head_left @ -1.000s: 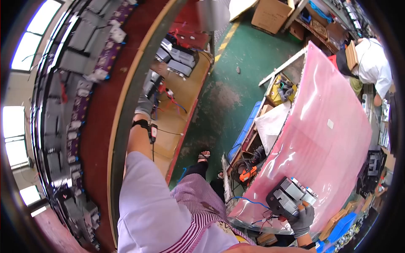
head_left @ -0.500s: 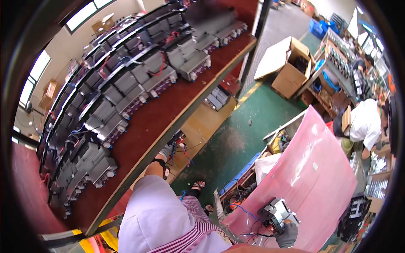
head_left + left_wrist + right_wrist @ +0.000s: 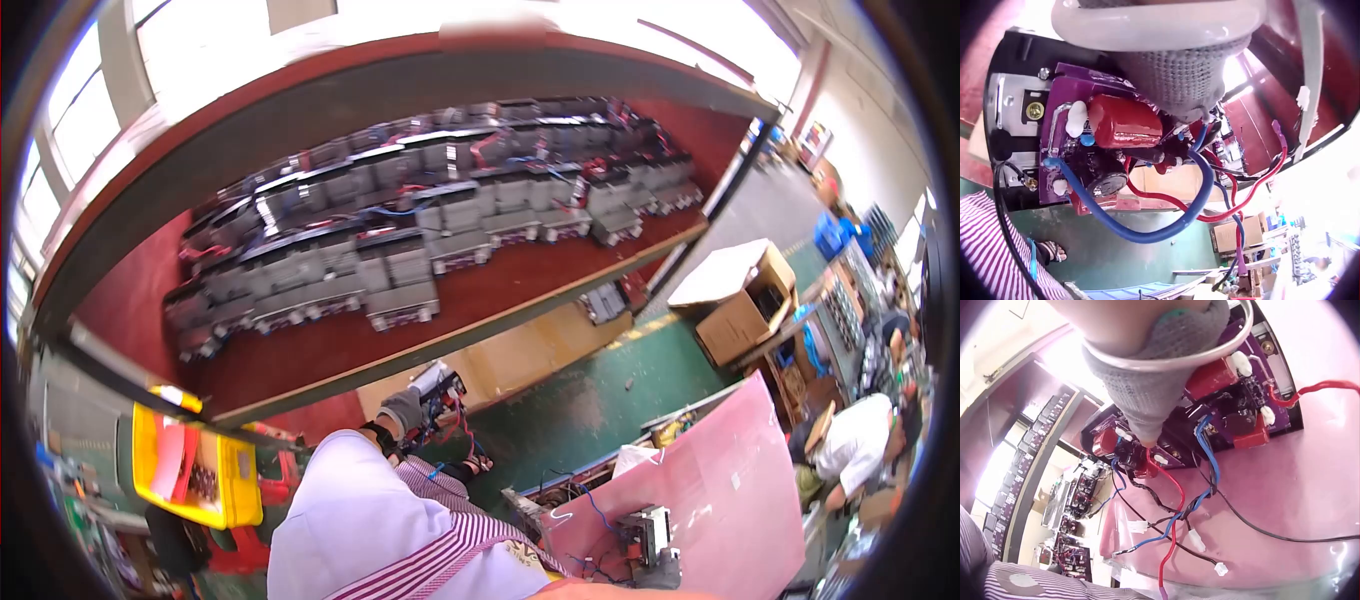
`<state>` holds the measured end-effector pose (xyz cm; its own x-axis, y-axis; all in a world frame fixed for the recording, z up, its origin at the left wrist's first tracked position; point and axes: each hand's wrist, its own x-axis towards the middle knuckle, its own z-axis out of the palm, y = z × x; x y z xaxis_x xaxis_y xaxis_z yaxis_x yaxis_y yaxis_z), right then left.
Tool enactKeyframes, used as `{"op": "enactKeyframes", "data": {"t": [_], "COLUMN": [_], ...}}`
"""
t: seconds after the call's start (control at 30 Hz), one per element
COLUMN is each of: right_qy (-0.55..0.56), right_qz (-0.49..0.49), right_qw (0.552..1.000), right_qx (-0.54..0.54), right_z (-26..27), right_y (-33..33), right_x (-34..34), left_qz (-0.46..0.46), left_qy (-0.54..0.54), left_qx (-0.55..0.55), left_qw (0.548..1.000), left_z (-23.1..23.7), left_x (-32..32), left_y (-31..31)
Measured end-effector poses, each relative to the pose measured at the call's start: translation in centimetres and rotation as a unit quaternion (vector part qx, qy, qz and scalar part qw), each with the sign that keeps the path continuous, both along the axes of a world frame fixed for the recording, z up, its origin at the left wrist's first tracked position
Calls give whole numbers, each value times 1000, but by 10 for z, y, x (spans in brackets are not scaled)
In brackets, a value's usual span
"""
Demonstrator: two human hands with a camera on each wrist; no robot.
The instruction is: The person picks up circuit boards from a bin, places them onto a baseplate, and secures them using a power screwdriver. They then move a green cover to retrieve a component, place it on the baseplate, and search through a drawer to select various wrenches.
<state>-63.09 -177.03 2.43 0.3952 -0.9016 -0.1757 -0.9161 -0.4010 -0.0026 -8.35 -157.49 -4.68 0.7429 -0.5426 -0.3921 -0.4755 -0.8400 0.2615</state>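
My gloved left hand (image 3: 402, 411) grips a circuit board assembly (image 3: 442, 384) beside the lower shelf. In the left wrist view, this assembly has a purple board (image 3: 1054, 128), a red cylindrical part (image 3: 1125, 122) and a looping blue wire (image 3: 1138, 234). My gloved right hand (image 3: 657, 572) holds a second circuit board assembly (image 3: 652, 530) at the near end of the pink sheet (image 3: 735, 480). Its purple boards show on both sides of the glove in the right wrist view, with red wire (image 3: 1180, 497) and twisted wires with white connectors (image 3: 1197, 540) trailing over the pink sheet.
Rows of grey finned assemblies (image 3: 400, 280) fill the red upper shelf. The lower shelf (image 3: 520, 358) bears more assemblies at its far end. A yellow bin (image 3: 238, 490) is at left, an open cardboard box (image 3: 735, 325) beyond the green floor. A person (image 3: 855, 445) bends at right.
The head view has swung left, bringing the whole upper shelf and the yellow bin into sight. My left hand has come out from the lower shelf with its assembly. My right hand stays at the pink sheet.
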Motion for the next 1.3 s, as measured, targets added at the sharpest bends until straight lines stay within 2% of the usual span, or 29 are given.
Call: {"op": "enactKeyframes", "data": {"t": [0.1, 0.13, 0.23, 0.27, 0.33, 0.43, 0.53, 0.57, 0.6, 0.63, 0.7, 0.77, 0.83, 0.9, 1.0, 1.13, 1.23, 1.27, 1.3], "right_qy": [50, 45, 32, 45, 71, 15, 23, 131, 236, 334, 135, -73, -172, -297, -246, -183, -227, -169, -171], "right_qz": [44, -8, 44, 1, -88, -83, -66, 62, 187, 307, 262, 213, 344, 494, 633, 680, 747, 724, 748], "right_qw": [998, 998, 998, 999, 992, 994, 997, 989, 953, 888, 952, 971, 923, 817, 734, 698, 590, 621, 598], "right_qx": [16, 38, -34, -6, 48, 77, 36, -2, -39, -73, -82, -79, -4, -9, 8, 134, 206, 248, 230], "right_z": [27, 36, -7, 0, 16, 56, 79, 89, 100, 109, 113, 107, 103, 75, 93, 63, 62, 62, 64], "right_y": [5, 9, 3, 4, 12, 40, 60, 67, 73, 82, 106, 139, 187, 237, 361, 464, 563, 577, 593], "right_x": [14, 25, -1, 5, 20, 36, 43, 44, 46, 48, 78, 124, 170, 215, 278, 336, 376, 384, 391], "left_qz": [-14, -28, -24, -19, 18, 61, 123, 152, 179, 191, 217, 255, 297, 353, 454, 596, 689, 708, 726], "left_qy": [-2, 6, 35, 49, 78, 111, 155, 173, 192, 186, 174, 156, 136, 146, 121, 55, 3, -1, -5], "left_qx": [-26, -27, 19, 40, 57, 59, 33, 26, 21, 18, 14, -17, -49, -63, -83, -71, -52, -46, -40], "left_qw": [1000, 999, 999, 998, 995, 990, 980, 973, 965, 964, 960, 954, 944, 922, 879, 798, 723, 705, 687], "left_z": [11, 18, -7, -11, -23, -49, -49, -45, -43, -43, -44, -49, -47, -43, -40, -22, -12, -2, 3], "left_x": [-28, -37, -56, -61, -74, -89, -111, -119, -126, -135, -154, -177, -201, -229, -284, -367, -427, -437, -446], "left_y": [65, 86, 146, 166, 196, 246, 293, 309, 326, 344, 382, 429, 481, 538, 625, 726, 780, 788, 795]}}
